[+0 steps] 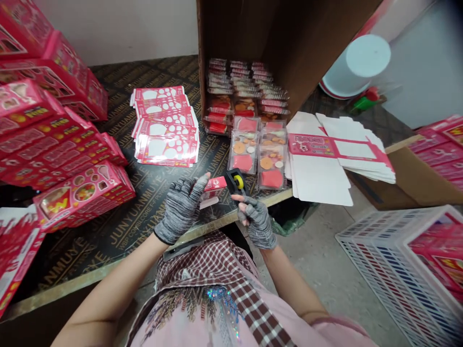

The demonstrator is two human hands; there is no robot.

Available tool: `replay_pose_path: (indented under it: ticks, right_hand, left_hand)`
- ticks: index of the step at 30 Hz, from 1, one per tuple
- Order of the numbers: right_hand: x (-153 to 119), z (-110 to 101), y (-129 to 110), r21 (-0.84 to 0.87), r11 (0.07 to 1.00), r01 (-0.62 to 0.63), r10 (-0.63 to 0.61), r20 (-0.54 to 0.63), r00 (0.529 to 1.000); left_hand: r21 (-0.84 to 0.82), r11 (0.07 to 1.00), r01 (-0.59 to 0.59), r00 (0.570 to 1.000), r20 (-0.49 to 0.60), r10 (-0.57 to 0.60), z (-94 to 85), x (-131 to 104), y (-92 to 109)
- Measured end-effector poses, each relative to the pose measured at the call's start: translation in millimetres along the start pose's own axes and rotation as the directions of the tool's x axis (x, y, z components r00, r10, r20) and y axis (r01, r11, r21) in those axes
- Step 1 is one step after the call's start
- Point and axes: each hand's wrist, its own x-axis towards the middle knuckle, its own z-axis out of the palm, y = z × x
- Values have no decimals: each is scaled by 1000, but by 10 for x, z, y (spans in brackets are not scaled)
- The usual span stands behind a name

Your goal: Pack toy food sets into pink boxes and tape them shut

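My left hand [183, 207], in a grey fingerless glove, is closed over the left part of a small pink box [217, 183] near the table's front edge. A white flap [209, 203] shows on the box's near side; the rest is under my hand. Just right of the box is a black tape dispenser [235, 180] with a yellow core. My right hand [256, 219], gloved the same way, is at its near end, the index fingertip against or just beside it. The other fingers are curled; whatever they pinch is too small to make out.
Flat pink printed sheets [168, 127] lie behind my left hand. An open carton [249, 29] holds rows of clear packs, with more packs [246, 144] in front. Unfolded boxes [320, 164] lie right; finished pink boxes [87, 197] stack left. A white crate [376, 255] stands lower right.
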Motion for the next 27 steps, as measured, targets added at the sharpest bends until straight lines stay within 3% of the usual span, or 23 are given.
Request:
replay_pose_path:
  ticks: [2, 4, 10, 14, 16, 18, 20, 22, 24, 27]
  right_hand:
    - [60, 209, -183, 169, 979, -115, 69, 255, 965]
    - [168, 356, -269, 248, 943, -220, 108, 395, 912]
    - [377, 423, -209, 389, 796, -464, 242, 498, 833]
    - [376, 394, -192, 406, 740, -535, 276, 542, 793]
    - [398, 390, -177, 379, 775, -505, 258, 540, 801]
    - [441, 396, -129, 283, 879, -383, 215, 481, 850]
    - [478, 415, -32, 85, 974, -209, 160, 392, 906]
    - [468, 449, 118, -130, 986, -104, 144, 351, 925]
    - [387, 494, 309, -222, 963, -151, 235, 423, 875]
    - [200, 565, 591, -179, 931, -319, 360, 596, 717]
  left_hand:
    - [-50, 999, -17, 999, -46, 15, 6, 3, -8]
    - [-76, 996, -41, 995, -92, 34, 21, -6, -16]
    - [-54, 988, -145, 986, -90, 140, 24, -81, -55]
    - [21, 981, -193, 980, -44, 194, -46, -77, -65]
    - [-23, 986, -166, 986, -29, 166, -61, -43, -52]
    - [-77, 991, -111, 993, -52, 107, -33, 3, -27]
    - [-67, 997, -43, 994, -107, 36, 35, 51, -3]
    - [-29, 999, 27, 991, -127, -31, 108, 92, -1]
    - [-59, 993, 100, 991, -87, -104, 137, 116, -40]
    - [-342, 908, 242, 962, -40, -271, 44, 93, -179]
